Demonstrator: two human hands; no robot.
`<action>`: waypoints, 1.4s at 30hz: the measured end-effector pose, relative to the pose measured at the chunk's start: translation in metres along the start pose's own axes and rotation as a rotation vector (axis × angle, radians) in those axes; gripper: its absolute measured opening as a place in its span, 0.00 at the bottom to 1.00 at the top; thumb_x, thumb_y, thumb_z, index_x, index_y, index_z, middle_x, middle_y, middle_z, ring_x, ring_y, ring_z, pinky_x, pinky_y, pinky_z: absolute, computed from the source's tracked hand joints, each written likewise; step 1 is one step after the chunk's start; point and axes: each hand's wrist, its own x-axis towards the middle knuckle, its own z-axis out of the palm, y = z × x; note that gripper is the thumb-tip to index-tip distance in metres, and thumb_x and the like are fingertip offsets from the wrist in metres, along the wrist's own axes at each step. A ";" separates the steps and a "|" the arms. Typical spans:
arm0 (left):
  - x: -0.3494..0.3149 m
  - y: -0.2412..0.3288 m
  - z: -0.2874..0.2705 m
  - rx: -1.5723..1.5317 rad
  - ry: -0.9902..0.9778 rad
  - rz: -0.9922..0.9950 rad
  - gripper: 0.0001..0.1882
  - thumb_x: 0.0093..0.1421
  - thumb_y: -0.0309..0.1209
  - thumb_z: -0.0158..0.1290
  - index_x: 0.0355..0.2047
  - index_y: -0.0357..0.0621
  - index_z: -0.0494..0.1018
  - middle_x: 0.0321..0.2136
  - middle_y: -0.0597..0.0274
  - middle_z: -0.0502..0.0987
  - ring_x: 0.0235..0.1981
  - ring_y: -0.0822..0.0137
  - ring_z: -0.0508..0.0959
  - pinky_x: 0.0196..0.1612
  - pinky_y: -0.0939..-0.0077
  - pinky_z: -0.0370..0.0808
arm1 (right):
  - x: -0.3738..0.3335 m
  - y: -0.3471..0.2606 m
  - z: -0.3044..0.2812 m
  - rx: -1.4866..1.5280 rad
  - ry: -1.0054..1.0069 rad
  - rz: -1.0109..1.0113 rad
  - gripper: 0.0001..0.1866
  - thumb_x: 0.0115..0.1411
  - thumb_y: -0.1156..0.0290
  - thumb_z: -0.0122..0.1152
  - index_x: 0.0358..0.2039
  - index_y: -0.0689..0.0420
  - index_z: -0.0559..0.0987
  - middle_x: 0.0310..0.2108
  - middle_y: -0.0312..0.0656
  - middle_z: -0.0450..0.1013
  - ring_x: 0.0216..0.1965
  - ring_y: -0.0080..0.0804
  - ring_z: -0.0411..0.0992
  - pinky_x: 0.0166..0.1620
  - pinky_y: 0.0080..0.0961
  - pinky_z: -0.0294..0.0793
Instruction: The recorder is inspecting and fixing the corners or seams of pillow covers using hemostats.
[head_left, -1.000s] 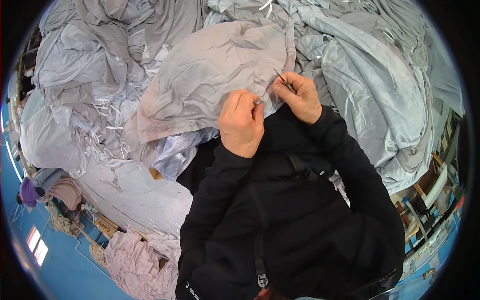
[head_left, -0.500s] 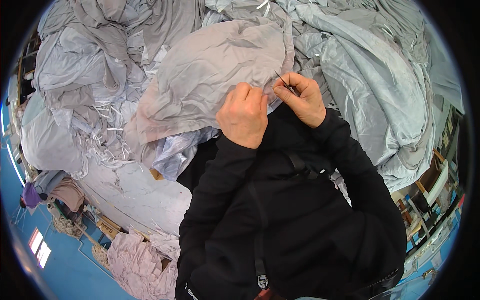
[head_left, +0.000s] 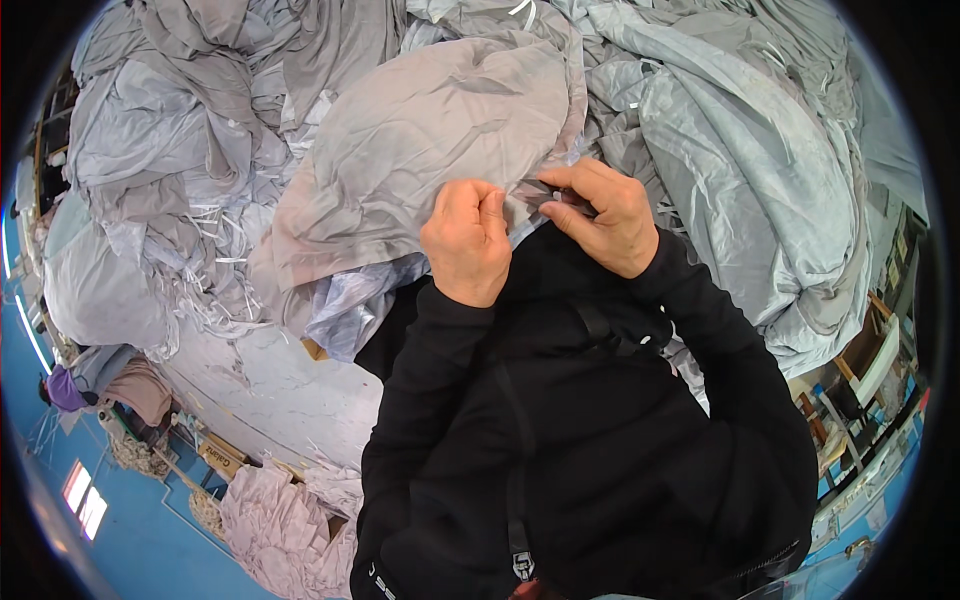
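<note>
I've got the left hand [head_left: 465, 245] pinching the grey cloth [head_left: 430, 150] by its near edge, cloth spreading ahead and leftward; right hand [head_left: 612, 222] grips a small dark tool [head_left: 530, 190], lengthwise between hands, roughly facing the left one.

Head cam, L of a pair, wide fisheye, upright, looks steeply down over wearer's black top [head_left: 590, 440]; L hand [head_left: 465, 243] & R hand [head_left: 612, 222] close, approx. upper-mid frame; grey cloth [head_left: 430, 140] beyond; blue floor [head_left: 140, 500] bends in lower L.
</note>
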 end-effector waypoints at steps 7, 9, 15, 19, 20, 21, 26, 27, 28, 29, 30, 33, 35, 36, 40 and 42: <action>-0.003 0.001 -0.002 -0.104 0.002 -0.083 0.07 0.61 0.22 0.56 0.28 0.40 0.69 0.24 0.57 0.72 0.22 0.55 0.74 0.25 0.63 0.69 | 0.003 -0.016 0.000 -0.244 0.028 -0.175 0.15 0.49 0.74 0.71 0.40 0.55 0.82 0.26 0.39 0.73 0.22 0.35 0.72 0.25 0.27 0.71; -0.004 -0.001 0.000 -0.094 0.016 -0.061 0.07 0.61 0.22 0.56 0.28 0.40 0.69 0.23 0.57 0.72 0.22 0.55 0.74 0.25 0.63 0.69 | 0.003 -0.016 0.002 -0.264 0.031 -0.177 0.14 0.49 0.74 0.71 0.39 0.54 0.82 0.26 0.38 0.73 0.22 0.35 0.72 0.25 0.28 0.71; -0.005 -0.001 0.001 -0.086 0.030 -0.035 0.07 0.61 0.22 0.56 0.28 0.40 0.69 0.24 0.57 0.72 0.22 0.55 0.74 0.25 0.63 0.69 | 0.004 -0.015 0.005 -0.318 0.029 -0.202 0.13 0.50 0.73 0.71 0.38 0.53 0.82 0.26 0.37 0.73 0.22 0.35 0.73 0.24 0.29 0.71; -0.005 -0.001 0.001 -0.079 0.031 -0.017 0.07 0.60 0.22 0.56 0.28 0.40 0.69 0.24 0.57 0.72 0.23 0.54 0.74 0.25 0.63 0.69 | 0.004 -0.015 0.006 -0.319 0.034 -0.195 0.13 0.50 0.73 0.71 0.38 0.53 0.82 0.26 0.37 0.73 0.22 0.35 0.73 0.24 0.29 0.71; -0.005 0.000 0.001 -0.080 0.031 -0.017 0.07 0.60 0.22 0.56 0.28 0.40 0.69 0.24 0.57 0.72 0.23 0.54 0.74 0.25 0.63 0.69 | 0.004 -0.015 0.006 -0.320 0.033 -0.194 0.13 0.50 0.73 0.71 0.38 0.53 0.82 0.26 0.37 0.73 0.22 0.35 0.73 0.24 0.29 0.71; -0.004 0.000 0.001 -0.083 0.029 -0.022 0.07 0.60 0.22 0.56 0.28 0.41 0.69 0.24 0.57 0.72 0.23 0.54 0.74 0.25 0.63 0.69 | 0.004 -0.015 0.006 -0.318 0.033 -0.197 0.13 0.50 0.73 0.71 0.38 0.53 0.83 0.26 0.37 0.73 0.22 0.35 0.73 0.24 0.29 0.71; -0.004 0.001 -0.002 -0.066 0.041 -0.005 0.06 0.60 0.22 0.56 0.29 0.40 0.69 0.24 0.57 0.72 0.22 0.56 0.74 0.25 0.64 0.69 | 0.005 -0.013 0.006 -0.327 0.024 -0.203 0.12 0.51 0.74 0.71 0.38 0.54 0.83 0.26 0.38 0.74 0.22 0.35 0.73 0.24 0.28 0.71; -0.006 0.002 -0.006 -0.103 0.041 -0.030 0.05 0.61 0.22 0.55 0.30 0.40 0.70 0.24 0.58 0.73 0.22 0.59 0.74 0.25 0.66 0.69 | 0.006 -0.013 0.006 -0.284 0.044 -0.211 0.13 0.51 0.74 0.70 0.38 0.56 0.82 0.26 0.39 0.74 0.22 0.35 0.73 0.24 0.27 0.71; -0.008 0.003 -0.012 -0.139 0.042 -0.055 0.03 0.61 0.22 0.54 0.30 0.39 0.71 0.24 0.59 0.73 0.21 0.62 0.75 0.25 0.69 0.70 | 0.007 -0.013 0.006 -0.239 0.064 -0.220 0.13 0.51 0.75 0.70 0.39 0.57 0.82 0.27 0.40 0.74 0.22 0.35 0.72 0.25 0.26 0.71; -0.012 0.005 -0.020 -0.193 0.087 -0.130 0.02 0.62 0.22 0.54 0.32 0.39 0.71 0.24 0.60 0.73 0.21 0.65 0.74 0.25 0.72 0.71 | 0.007 -0.012 0.003 -0.242 0.065 -0.221 0.13 0.51 0.75 0.70 0.39 0.57 0.82 0.27 0.40 0.74 0.22 0.35 0.72 0.25 0.26 0.71; -0.019 0.005 -0.033 -0.246 0.129 -0.207 0.01 0.62 0.22 0.53 0.33 0.39 0.72 0.24 0.62 0.73 0.21 0.69 0.74 0.26 0.75 0.72 | 0.005 -0.010 0.000 -0.208 0.077 -0.162 0.13 0.53 0.76 0.70 0.40 0.59 0.82 0.27 0.40 0.74 0.22 0.33 0.72 0.26 0.24 0.71; -0.035 -0.015 -0.092 -0.335 0.480 -0.081 0.05 0.67 0.24 0.51 0.33 0.38 0.73 0.24 0.64 0.74 0.20 0.76 0.71 0.24 0.82 0.68 | 0.003 0.000 -0.001 -0.084 0.114 -0.028 0.12 0.55 0.75 0.68 0.41 0.60 0.81 0.28 0.41 0.75 0.24 0.32 0.74 0.30 0.24 0.72; -0.053 -0.046 -0.152 0.094 0.631 -0.179 0.07 0.68 0.27 0.52 0.32 0.39 0.74 0.21 0.64 0.73 0.19 0.76 0.70 0.24 0.82 0.67 | 0.001 0.011 0.000 0.088 0.142 0.105 0.13 0.56 0.72 0.68 0.40 0.62 0.80 0.29 0.43 0.77 0.26 0.31 0.75 0.34 0.24 0.74; -0.064 -0.063 -0.178 0.247 0.801 -0.233 0.08 0.67 0.29 0.53 0.31 0.38 0.74 0.19 0.64 0.73 0.18 0.74 0.71 0.24 0.81 0.69 | 0.002 0.009 0.000 0.091 0.135 0.102 0.13 0.56 0.72 0.68 0.40 0.62 0.80 0.29 0.43 0.77 0.26 0.31 0.75 0.34 0.24 0.74; -0.120 -0.110 -0.265 1.259 0.765 -0.379 0.13 0.63 0.32 0.58 0.43 0.35 0.74 0.35 0.52 0.77 0.34 0.65 0.78 0.39 0.72 0.74 | 0.007 0.004 0.007 0.165 -0.037 0.200 0.15 0.54 0.73 0.70 0.41 0.64 0.80 0.29 0.39 0.77 0.29 0.20 0.72 0.35 0.19 0.72; -0.118 -0.103 -0.267 1.822 0.613 -0.338 0.18 0.62 0.33 0.59 0.48 0.34 0.73 0.42 0.49 0.77 0.41 0.62 0.78 0.45 0.69 0.74 | 0.009 0.005 0.015 0.110 -0.014 0.168 0.15 0.52 0.72 0.71 0.39 0.64 0.80 0.29 0.40 0.77 0.29 0.21 0.72 0.34 0.20 0.72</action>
